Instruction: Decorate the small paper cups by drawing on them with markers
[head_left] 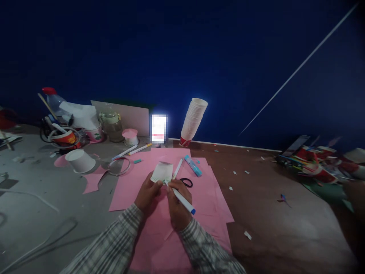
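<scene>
Over the pink paper sheets point(125, 192), my left hand point(148, 192) grips a small white paper piece point(162, 172) by its lower left edge. Green marks run along the near edge of that piece; whether it is flat card or part of a cup, I cannot tell. A white marker with a blue end point(184, 201) is in my right hand point(180, 203), its tip at the paper's lower edge. Just beyond the right hand lie a black ring point(186, 183), a second white marker point(178, 169) and a light-blue tube point(193, 166).
A tall stack of paper cups point(194, 121) leans at the back. On the left are an overturned white cup point(80, 160), a roll of tape point(119, 166), pink paper scraps point(95, 179) and a jar point(111, 126). Paper bits dot the brown table point(256, 220); a phone point(296, 146) leans at right.
</scene>
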The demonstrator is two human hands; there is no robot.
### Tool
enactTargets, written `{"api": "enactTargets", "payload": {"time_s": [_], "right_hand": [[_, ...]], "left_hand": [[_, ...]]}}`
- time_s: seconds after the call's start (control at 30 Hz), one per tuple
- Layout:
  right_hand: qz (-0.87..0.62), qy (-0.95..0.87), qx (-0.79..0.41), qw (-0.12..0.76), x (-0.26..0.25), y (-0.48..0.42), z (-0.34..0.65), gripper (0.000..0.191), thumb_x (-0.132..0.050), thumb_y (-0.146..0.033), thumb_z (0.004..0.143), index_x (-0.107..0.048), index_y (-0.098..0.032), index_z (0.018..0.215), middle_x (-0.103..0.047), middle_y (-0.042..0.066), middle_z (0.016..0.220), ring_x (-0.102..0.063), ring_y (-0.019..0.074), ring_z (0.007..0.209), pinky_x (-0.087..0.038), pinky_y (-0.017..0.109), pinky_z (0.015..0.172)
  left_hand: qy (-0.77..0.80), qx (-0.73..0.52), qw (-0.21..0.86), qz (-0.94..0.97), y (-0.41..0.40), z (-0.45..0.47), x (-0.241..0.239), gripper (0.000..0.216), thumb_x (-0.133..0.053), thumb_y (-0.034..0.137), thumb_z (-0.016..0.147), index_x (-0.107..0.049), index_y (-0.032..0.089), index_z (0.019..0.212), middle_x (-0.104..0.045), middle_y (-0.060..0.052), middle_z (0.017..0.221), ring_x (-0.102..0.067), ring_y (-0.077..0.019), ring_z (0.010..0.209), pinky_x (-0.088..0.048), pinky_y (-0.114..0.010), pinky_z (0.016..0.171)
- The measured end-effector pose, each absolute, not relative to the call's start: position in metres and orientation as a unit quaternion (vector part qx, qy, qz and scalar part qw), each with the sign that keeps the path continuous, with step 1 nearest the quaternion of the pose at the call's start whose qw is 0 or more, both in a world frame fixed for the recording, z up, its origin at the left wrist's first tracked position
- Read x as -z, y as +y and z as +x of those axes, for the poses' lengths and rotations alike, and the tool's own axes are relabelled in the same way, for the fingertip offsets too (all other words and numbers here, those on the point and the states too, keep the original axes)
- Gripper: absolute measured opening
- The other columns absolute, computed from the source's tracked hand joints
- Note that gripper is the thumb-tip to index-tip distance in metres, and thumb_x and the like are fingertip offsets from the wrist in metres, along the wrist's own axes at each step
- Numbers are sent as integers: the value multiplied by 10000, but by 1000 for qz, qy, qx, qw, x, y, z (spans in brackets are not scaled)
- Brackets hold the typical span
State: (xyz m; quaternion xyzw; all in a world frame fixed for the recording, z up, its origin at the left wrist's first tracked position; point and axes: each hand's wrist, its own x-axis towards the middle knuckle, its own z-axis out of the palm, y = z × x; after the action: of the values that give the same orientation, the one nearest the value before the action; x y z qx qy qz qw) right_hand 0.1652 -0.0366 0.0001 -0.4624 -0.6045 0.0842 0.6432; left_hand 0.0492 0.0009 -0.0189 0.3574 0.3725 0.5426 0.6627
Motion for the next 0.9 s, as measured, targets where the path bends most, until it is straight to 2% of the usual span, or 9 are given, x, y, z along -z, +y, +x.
{"api": "enactTargets", "payload": {"time_s": [0.13,0.27,0.4,0.5,0.67,0.9], "right_hand": [[-444,-621,-78,642,-2,-36,166,120,-590,-180,941,-692,-227,899,-746,35,784,-749,204,812,-628,335,795],[-452,-614,-84,641,-1,-36,166,116,-595,-185,941,-695,-225,899,-750,43,815,-747,203,802,-627,322,742],[-449,-613,-87,644,-2,-37,169,117,-602,-173,925,-699,-230,891,-758,38,805,-759,215,848,-627,340,808],[-468,-586,-111,652,-6,-37,176,108,-596,-191,925,-699,-219,909,-763,48,852,-753,204,803,-620,316,727],[-499,-549,-169,649,-9,-35,183,100,-597,-226,930,-690,-210,898,-687,2,727,-652,158,606,-536,263,553],[-491,-556,-178,646,-8,-34,179,96,-590,-209,913,-683,-210,891,-702,11,752,-669,158,629,-536,259,572]], "left_hand": [[370,-543,666,352,1,50,18,518,-896,545,647,-568,192,839,-485,89,631,-346,-64,519,-304,-216,500],[373,-543,666,351,-1,50,17,520,-898,540,643,-571,191,845,-484,92,628,-343,-62,518,-304,-213,499],[376,-544,662,354,-1,49,17,511,-883,548,662,-566,192,847,-468,98,610,-334,-62,511,-302,-208,495],[378,-541,649,378,1,48,14,534,-871,586,658,-580,186,859,-455,103,583,-316,-62,493,-283,-208,473],[389,-540,634,394,2,49,11,569,-856,634,645,-595,181,870,-444,105,549,-320,-70,485,-283,-214,463],[389,-546,637,380,0,49,12,579,-869,605,644,-624,168,935,-459,102,568,-326,-67,490,-279,-213,469]]}}
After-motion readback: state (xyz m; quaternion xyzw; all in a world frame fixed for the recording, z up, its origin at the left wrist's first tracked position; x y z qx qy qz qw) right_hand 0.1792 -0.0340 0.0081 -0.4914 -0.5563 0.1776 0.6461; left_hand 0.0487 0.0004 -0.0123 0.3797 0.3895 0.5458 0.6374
